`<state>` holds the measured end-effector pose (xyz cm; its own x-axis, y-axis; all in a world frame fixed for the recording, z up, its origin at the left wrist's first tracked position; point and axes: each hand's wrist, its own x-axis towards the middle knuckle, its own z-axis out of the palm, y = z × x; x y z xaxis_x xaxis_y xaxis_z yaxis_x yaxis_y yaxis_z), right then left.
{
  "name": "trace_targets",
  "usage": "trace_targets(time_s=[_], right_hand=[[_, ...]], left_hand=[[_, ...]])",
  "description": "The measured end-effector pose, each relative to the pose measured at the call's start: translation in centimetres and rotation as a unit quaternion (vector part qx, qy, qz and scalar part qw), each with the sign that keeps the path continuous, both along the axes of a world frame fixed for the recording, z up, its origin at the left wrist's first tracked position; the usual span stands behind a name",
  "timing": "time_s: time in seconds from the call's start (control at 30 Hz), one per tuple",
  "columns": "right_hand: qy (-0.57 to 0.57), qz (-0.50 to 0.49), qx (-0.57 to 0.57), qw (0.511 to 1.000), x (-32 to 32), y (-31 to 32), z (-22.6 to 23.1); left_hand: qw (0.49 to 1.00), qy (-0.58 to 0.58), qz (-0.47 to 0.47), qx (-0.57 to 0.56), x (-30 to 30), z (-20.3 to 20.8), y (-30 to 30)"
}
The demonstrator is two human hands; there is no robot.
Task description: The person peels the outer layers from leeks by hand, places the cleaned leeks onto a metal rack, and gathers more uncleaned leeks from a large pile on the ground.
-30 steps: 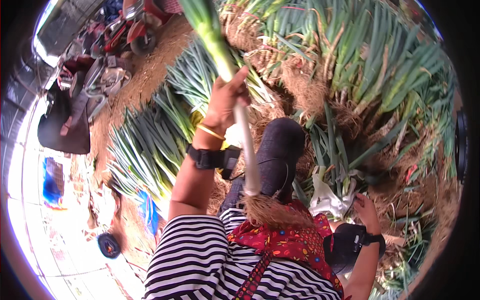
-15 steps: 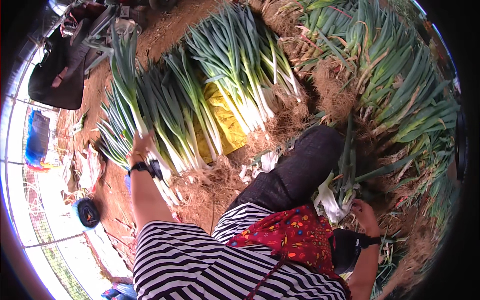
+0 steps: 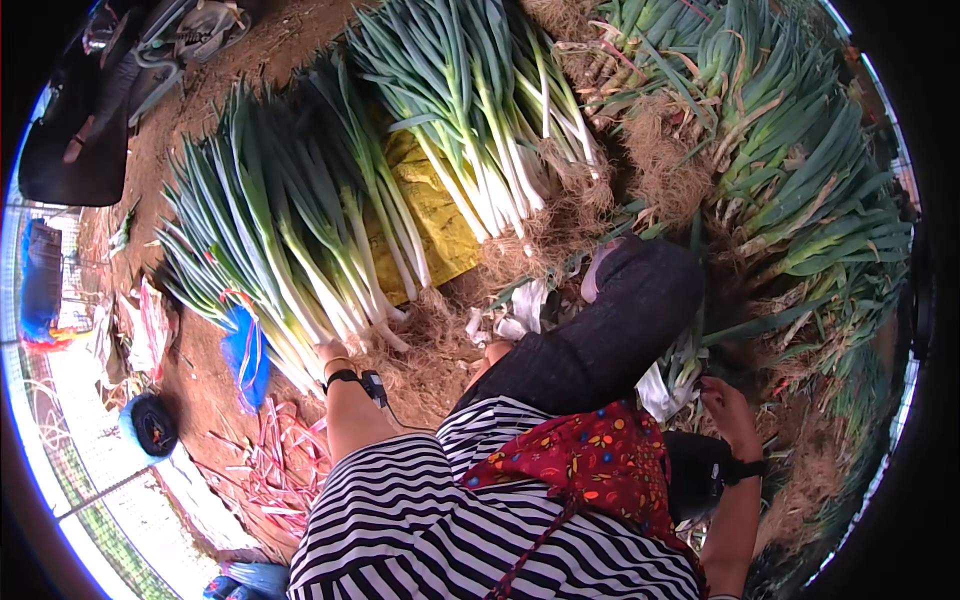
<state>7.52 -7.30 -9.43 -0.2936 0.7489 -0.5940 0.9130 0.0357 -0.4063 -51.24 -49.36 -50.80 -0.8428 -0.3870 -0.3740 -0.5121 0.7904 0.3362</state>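
Long green onions with white stalks and hairy roots lie side by side in a left row (image 3: 290, 230) and a middle row (image 3: 480, 120). My left hand (image 3: 333, 356) is low at the white root ends of the left row, touching the stalks; its fingers are mostly hidden. Down by my bent right knee, my right hand (image 3: 728, 408) has its fingers loosely curved and apart, nothing visible in them. Just beside it are pale, shiny onion skins (image 3: 656, 392) and a few onion stalks (image 3: 686, 368).
A large heap of untrimmed green onions (image 3: 810, 200) fills the right side. Yellow sheeting (image 3: 430, 220) shows between the rows. On the left are a blue bag (image 3: 245, 358), red-and-white strips (image 3: 285, 460), a dark roll (image 3: 153, 425) and a black bag-like object (image 3: 75, 150).
My left hand held a green onion raised above the left row; that onion now lies among the others and the hand has come down nearer to me. My right hand has barely moved.
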Motion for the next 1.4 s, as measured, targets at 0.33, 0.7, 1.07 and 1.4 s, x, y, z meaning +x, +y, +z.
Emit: trace_targets(time_s=[0.33,0.7,1.07,1.4], right_hand=[[-0.038,0.022,-0.032,0.999,-0.3,-1.2,0.5],[-0.015,-0.015,-0.004,1.0,0.7,-1.3,-0.4],[0.023,-0.115,0.001,0.993,3.9,-3.0,0.2],[-0.059,-0.19,-0.092,0.976,4.9,-2.7,0.9]], left_hand=[[0.895,-0.224,-0.268,-0.277,2.6,-0.1,0.8],[0.966,0.13,-0.223,-0.029,6.5,12.4,20.0],[0.914,-0.162,-0.37,-0.049,4.4,5.4,25.4],[0.921,-0.202,-0.332,-0.006,5.7,3.2,24.4]])
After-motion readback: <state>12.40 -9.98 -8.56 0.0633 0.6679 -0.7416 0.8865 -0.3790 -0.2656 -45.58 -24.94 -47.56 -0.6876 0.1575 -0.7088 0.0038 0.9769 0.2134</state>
